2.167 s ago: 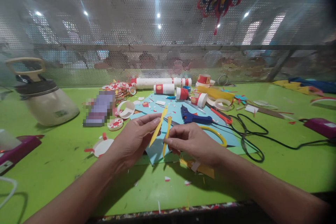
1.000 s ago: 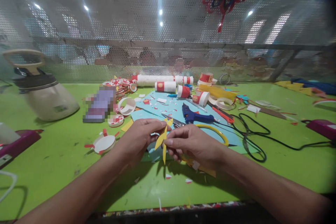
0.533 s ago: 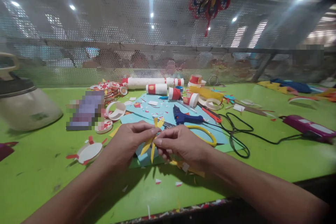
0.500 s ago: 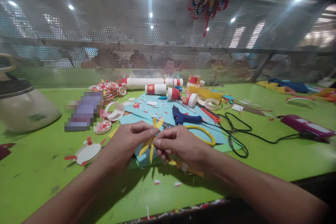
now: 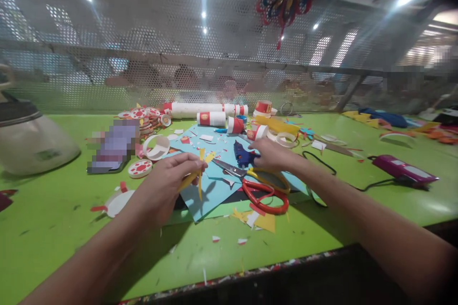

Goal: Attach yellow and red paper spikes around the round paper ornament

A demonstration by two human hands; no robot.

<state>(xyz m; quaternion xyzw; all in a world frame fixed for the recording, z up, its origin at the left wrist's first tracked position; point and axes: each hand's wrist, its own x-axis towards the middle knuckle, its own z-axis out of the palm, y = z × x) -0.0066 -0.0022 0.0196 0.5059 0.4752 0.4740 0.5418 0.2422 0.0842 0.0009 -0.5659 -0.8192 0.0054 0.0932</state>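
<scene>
Pinched in my left hand are yellow paper strips, crossed and sticking out past the fingertips above the blue paper. My right hand is on the handle end of the dark blue glue gun, its fingers curled and partly hidden behind the palm. The glue gun lies on the blue paper with its nozzle to the left. Just in front of it are scissors with red handles and another pair with yellow handles.
Behind the paper lie paper cups and a long white tube. A phone, white rings and a kettle-like container are on the left. A purple device with a black cord is on the right.
My right hand has let go of the yellow strips and moved right and forward to the glue gun. The red-handled scissors have come into view. My left hand has shifted slightly left.
</scene>
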